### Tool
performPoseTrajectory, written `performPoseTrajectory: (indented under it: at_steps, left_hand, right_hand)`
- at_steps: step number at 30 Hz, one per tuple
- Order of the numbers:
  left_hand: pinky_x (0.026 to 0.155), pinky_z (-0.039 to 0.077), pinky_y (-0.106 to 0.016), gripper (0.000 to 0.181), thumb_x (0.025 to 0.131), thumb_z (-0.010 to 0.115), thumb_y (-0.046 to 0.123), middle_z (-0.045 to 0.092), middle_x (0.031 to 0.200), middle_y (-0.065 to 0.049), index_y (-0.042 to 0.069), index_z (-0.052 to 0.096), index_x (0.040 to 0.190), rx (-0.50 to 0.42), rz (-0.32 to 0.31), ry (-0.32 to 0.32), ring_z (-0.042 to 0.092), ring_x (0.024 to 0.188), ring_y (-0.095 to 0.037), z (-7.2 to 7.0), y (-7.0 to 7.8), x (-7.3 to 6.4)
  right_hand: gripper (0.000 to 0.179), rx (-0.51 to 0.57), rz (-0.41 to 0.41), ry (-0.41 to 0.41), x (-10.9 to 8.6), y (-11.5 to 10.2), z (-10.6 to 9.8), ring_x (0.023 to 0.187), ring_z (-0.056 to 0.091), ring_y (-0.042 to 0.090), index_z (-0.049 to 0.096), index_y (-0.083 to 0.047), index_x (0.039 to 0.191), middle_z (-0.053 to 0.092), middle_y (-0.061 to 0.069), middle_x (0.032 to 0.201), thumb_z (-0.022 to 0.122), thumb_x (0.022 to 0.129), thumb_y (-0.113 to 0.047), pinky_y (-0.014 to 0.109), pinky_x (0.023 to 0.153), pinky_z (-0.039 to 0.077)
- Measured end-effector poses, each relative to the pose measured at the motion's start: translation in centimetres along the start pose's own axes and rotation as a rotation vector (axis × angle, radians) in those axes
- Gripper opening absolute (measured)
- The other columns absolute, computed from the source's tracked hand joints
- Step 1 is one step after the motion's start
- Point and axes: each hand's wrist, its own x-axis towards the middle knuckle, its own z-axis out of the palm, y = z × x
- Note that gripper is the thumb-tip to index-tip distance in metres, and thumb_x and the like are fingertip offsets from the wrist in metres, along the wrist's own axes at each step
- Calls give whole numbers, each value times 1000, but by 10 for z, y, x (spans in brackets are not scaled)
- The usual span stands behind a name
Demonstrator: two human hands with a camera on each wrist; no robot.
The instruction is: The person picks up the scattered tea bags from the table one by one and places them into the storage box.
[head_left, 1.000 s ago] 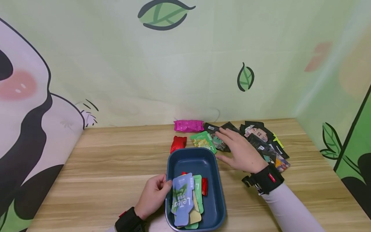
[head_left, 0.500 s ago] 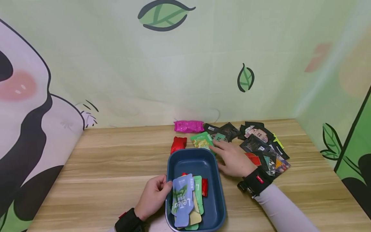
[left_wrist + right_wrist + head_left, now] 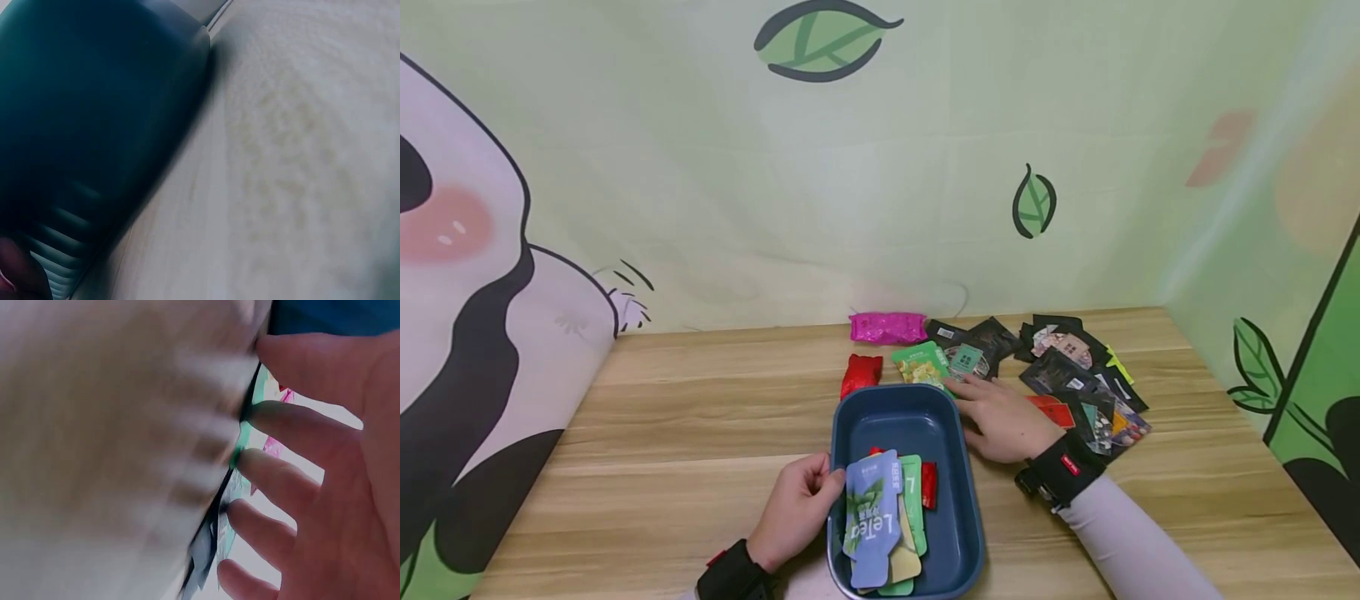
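Observation:
A deep blue rectangular box (image 3: 958, 467) stands at the front of the table. My left hand (image 3: 797, 507) holds its left rim, thumb on the edge and fingers curled below. Inside lie a blue-violet pouch (image 3: 872, 508) marked "LeTea", green and yellow pouches beneath it, and a small red packet (image 3: 929, 485). My right hand (image 3: 1000, 421) is low over the wood beyond the right rim, fingers loosely bent and slightly spread in the right wrist view. Its fingertips reach the near corner of a green snack packet (image 3: 919, 363). Only the box's outer wall (image 3: 106, 81) and one fingertip show in the left wrist view.
Behind the box lie a red packet (image 3: 861, 375) and a shiny pink packet (image 3: 887, 328). Several black sachets (image 3: 966, 350) sit beside the green packet, and a larger heap of dark packets (image 3: 1063, 375) spreads to the right. A printed curtain (image 3: 925, 167) hangs at the table's back edge.
My right hand has come down and toward me from above the black sachets to the green packet's near corner. My left hand and the box have stayed in place.

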Motion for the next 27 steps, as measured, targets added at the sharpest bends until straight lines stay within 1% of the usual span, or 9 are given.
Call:
performPoseTrajectory:
  at_steps: [9,14,17,19,20,22,23,25,27]
  left_hand:
    - [50,26,-24,31,96,59,18,38,56,-1,3,48,71,13,2,-3,41,54,-13,0,0,1]
    - [50,28,-24,30,97,58,19,39,57,0,4,48,73,33,0,-12,43,55,-13,-1,-2,1]
    - [50,28,-24,29,97,56,18,38,57,0,4,48,73,39,-1,-15,42,54,-13,-1,-3,1]
    - [50,28,-24,30,97,57,18,38,57,-1,4,48,72,32,-3,-11,42,54,-14,-1,-3,1]
    - [50,27,-24,30,97,58,19,38,57,-1,4,48,72,29,-6,-9,43,55,-14,-1,-2,1]
    - [50,27,-24,31,96,59,19,38,57,-2,4,47,72,26,-8,-5,43,55,-14,-1,-1,1]
    - [51,27,-24,31,96,59,19,38,57,-1,4,47,72,23,-10,-4,43,55,-14,-1,0,1]
    - [51,27,-24,31,96,59,20,38,57,-2,4,47,72,26,-12,-3,43,55,-15,-1,0,1]
    - [51,27,-23,31,96,59,20,38,57,-2,4,47,72,33,-11,-5,43,55,-15,-1,0,1]
  right_hand:
    - [46,-90,6,-10,-4,-1,-8,138,40,43,63,-21,138,49,13,149,57,95,-37,63,105,31]
    - [43,-121,28,-14,-8,0,-15,137,42,43,68,-22,132,53,12,145,60,93,-38,64,105,30]
    - [37,-137,47,-17,-11,4,-18,135,44,42,73,-20,122,57,11,140,63,91,-37,64,106,29]
    - [26,-141,56,-7,-12,8,-21,131,49,42,79,-19,101,62,12,134,64,90,-38,64,105,30]
    - [23,-148,58,11,-12,10,-21,125,55,39,78,-19,87,65,11,128,66,88,-39,62,104,32]
    - [32,-152,72,49,-12,13,-22,100,67,29,67,-20,64,74,8,100,69,85,-44,58,101,37]
    - [38,-147,89,69,-11,14,-22,85,67,24,59,-21,58,72,6,86,71,83,-47,56,100,39]
    - [42,-143,127,116,-10,14,-19,67,57,16,58,-20,60,65,0,73,73,78,-55,50,89,45]
    - [49,-131,169,148,-7,14,-15,63,50,13,68,-11,77,59,-1,72,73,74,-60,46,81,47]
